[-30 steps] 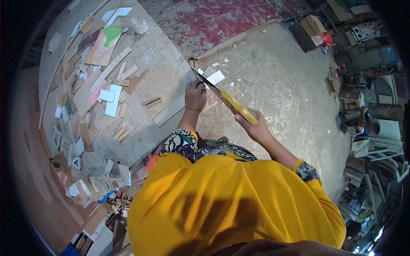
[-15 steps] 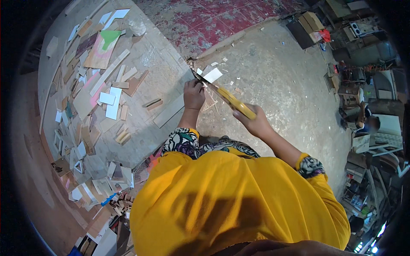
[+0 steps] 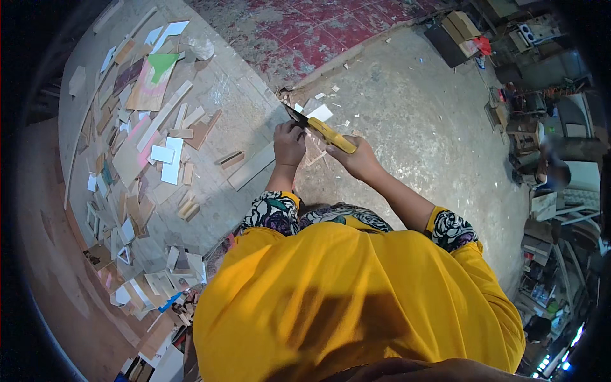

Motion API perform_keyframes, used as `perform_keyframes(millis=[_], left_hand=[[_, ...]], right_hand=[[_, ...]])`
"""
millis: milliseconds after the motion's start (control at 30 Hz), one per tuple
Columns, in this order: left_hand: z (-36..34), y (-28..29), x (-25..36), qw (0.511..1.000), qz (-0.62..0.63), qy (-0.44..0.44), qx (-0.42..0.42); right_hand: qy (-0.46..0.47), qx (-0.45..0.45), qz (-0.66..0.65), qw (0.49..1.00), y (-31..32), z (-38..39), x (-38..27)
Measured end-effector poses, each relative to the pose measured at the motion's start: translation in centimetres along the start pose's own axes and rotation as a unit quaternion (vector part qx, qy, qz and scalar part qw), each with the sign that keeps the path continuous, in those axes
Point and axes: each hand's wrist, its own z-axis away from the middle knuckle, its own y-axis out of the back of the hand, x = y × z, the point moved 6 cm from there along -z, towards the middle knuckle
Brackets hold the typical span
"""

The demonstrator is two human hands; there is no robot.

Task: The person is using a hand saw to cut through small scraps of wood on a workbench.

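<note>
My right hand (image 3: 359,157) is closed around the yellow handle (image 3: 332,135) of a handsaw. Its dark blade (image 3: 295,114) points away and to the left, over the corner of the wooden worktable (image 3: 245,83). Just nearer than the blade, my left hand (image 3: 289,143) rests at the table's edge with its fingers curled down. Whatever lies under those fingers is hidden. A pale board strip (image 3: 251,167) lies on the table left of my left wrist.
Wood offcuts and white panel pieces (image 3: 170,162) cover the left of the table. White scraps (image 3: 320,113) lie on the concrete floor (image 3: 414,127) beyond the saw. A cardboard box (image 3: 461,27) stands far right, and a person (image 3: 555,175) is among the clutter at right.
My right hand has pushed the handsaw forward and to the left, bringing the handle closer to my left hand. My left hand has stayed in about the same place.
</note>
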Motion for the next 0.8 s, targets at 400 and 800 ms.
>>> perform_keyframes(millis=[400, 800], left_hand=[[0.6, 0.1, 1.0, 1.000, 0.007, -0.015, 0.007], [0.1, -0.1, 0.6, 1.000, -0.020, -0.016, 0.000]], right_hand=[[-0.014, 0.007, -0.045, 0.999, 0.2, 3.2, 1.4], [-0.040, -0.028, 0.008, 0.999, 3.6, 4.3, -4.3]])
